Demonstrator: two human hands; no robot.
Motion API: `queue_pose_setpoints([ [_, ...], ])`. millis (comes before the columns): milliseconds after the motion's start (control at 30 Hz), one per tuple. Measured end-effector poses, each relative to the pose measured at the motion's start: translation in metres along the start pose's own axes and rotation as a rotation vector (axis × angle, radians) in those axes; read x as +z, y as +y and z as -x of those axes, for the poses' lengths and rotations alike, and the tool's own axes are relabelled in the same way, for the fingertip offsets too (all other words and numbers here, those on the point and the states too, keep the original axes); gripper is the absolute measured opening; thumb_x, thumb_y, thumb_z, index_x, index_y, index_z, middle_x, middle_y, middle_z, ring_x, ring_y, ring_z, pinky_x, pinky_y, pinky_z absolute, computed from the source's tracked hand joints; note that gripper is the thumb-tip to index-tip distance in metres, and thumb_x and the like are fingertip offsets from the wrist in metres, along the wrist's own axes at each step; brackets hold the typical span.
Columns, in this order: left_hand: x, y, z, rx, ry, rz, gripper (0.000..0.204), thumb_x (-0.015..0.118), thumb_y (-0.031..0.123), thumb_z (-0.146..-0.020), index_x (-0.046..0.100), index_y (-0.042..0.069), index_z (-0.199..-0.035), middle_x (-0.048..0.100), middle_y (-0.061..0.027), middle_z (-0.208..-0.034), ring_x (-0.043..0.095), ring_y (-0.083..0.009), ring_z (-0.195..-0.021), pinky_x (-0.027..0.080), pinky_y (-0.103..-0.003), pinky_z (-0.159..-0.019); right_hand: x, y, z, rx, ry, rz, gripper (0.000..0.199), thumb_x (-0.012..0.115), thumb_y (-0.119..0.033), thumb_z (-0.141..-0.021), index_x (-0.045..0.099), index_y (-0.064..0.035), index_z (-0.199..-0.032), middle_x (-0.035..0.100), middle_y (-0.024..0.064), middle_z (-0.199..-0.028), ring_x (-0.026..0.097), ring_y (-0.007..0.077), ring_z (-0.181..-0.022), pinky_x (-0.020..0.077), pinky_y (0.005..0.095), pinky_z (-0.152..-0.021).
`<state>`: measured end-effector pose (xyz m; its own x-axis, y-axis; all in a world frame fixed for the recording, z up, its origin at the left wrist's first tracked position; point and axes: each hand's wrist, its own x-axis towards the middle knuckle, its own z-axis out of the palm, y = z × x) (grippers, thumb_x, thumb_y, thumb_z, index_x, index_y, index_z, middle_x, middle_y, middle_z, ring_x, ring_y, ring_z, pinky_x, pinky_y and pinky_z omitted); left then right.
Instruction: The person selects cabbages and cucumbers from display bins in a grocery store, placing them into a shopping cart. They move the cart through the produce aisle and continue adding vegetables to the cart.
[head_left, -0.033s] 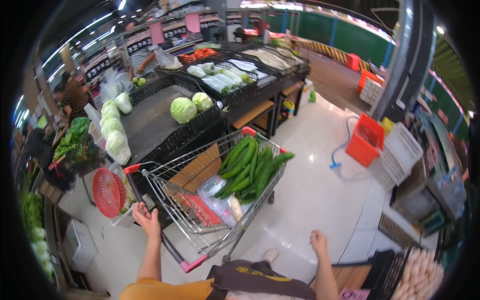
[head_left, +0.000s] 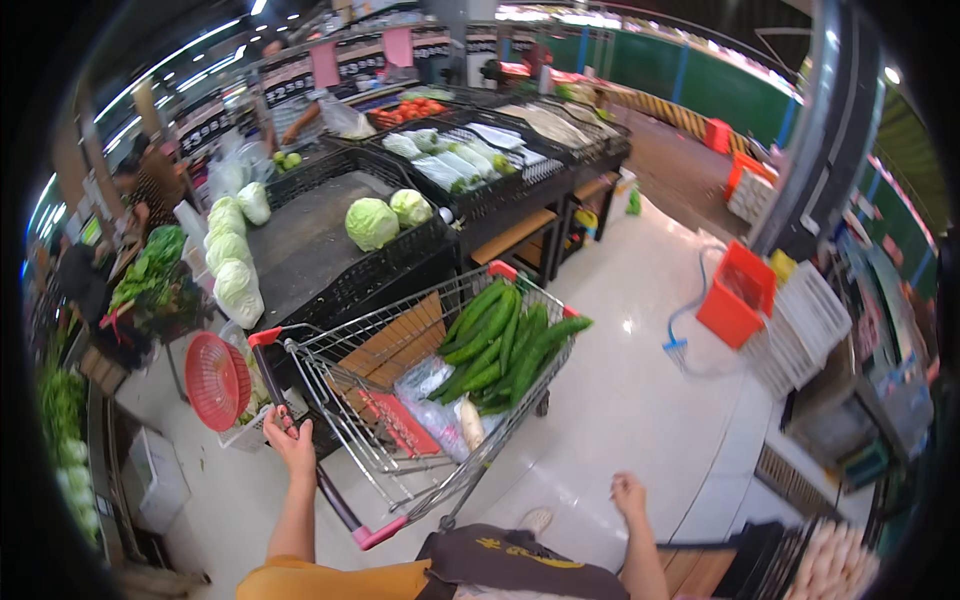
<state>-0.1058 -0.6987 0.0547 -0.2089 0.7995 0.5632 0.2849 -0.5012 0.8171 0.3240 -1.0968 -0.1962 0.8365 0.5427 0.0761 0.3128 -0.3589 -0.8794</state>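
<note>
My left hand (head_left: 288, 438) is wrapped round the dark handle of a metal shopping cart (head_left: 350, 525) with red and pink corner pieces. Long green cucumbers (head_left: 510, 345) are heaped at the cart's far right end. Beside them lie a clear plastic bag (head_left: 425, 390), a pale white radish-like root (head_left: 470, 424) and a flat brown cardboard piece (head_left: 390, 350). My right hand (head_left: 628, 495) hangs to the right of the cart, its fingers curled in with nothing seen in them.
Ahead stands a black produce stall (head_left: 320, 210) with round cabbages (head_left: 372, 224) and a row of napa cabbages (head_left: 236, 290). A red basket (head_left: 217, 378) is left of the cart. A red crate (head_left: 735, 295) and blue-ended hose (head_left: 675, 345) are on the right; eggs (head_left: 830, 570) lie nearby.
The view has shifted a little, so the stall and crate appear slightly farther right. My right hand has come slightly left and lower; my left hand keeps its hold on the cart handle.
</note>
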Motion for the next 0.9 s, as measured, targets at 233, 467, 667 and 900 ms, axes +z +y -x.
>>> queue_pose_setpoints([
  [233, 0.033, 0.007, 0.007, 0.091, -0.074, -0.499, 0.065, 0.066, 0.006, -0.061, 0.038, 0.001, -0.119, 0.04, -0.0151, -0.112, 0.045, -0.0266, -0.096, 0.039, -0.034, -0.086, -0.031, 0.013, -0.016, 0.216, -0.588, 0.145, 0.03, 0.062, -0.028, -0.072, 0.063, -0.0111, -0.097, 0.065, 0.0116, -0.073, 0.064, 0.025, -0.071, 0.05, 0.0325, -0.068],
  [467, 0.053, 0.024, 0.007, 0.181, 0.014, -0.688, 0.061, 0.061, 0.006, -0.062, 0.039, 0.001, -0.118, 0.039, -0.0193, -0.113, 0.043, -0.0352, -0.102, 0.037, -0.04, -0.091, -0.057, 0.067, -0.124, 0.192, -0.708, 0.255, 0.037, 0.066, -0.034, -0.072, 0.063, -0.008, -0.098, 0.066, 0.0125, -0.081, 0.064, 0.0215, -0.078, 0.049, 0.031, -0.071],
  [667, 0.062, 0.048, 0.021, 0.187, 0.318, -0.989, 0.05, 0.06, 0.012, -0.075, 0.04, 0.0, -0.119, 0.044, -0.0239, -0.116, 0.042, -0.0402, -0.109, 0.035, -0.044, -0.093, -0.052, 0.004, -0.244, -0.121, -0.791, 0.33, 0.03, 0.06, -0.03, -0.073, 0.063, -0.0125, -0.098, 0.065, 0.0127, -0.078, 0.063, 0.0298, -0.078, 0.0495, 0.0375, -0.074],
  [900, 0.055, 0.075, 0.021, 0.214, 0.478, -1.073, 0.047, 0.067, 0.031, -0.073, 0.052, 0.003, -0.107, 0.052, -0.0179, -0.114, 0.049, -0.0341, -0.107, 0.038, -0.042, -0.092, -0.042, -0.08, -0.294, -0.296, -0.842, 0.218, 0.02, 0.059, -0.016, -0.077, 0.061, -0.0064, -0.094, 0.063, 0.0089, -0.071, 0.062, 0.0209, -0.066, 0.0493, 0.0314, -0.064],
])
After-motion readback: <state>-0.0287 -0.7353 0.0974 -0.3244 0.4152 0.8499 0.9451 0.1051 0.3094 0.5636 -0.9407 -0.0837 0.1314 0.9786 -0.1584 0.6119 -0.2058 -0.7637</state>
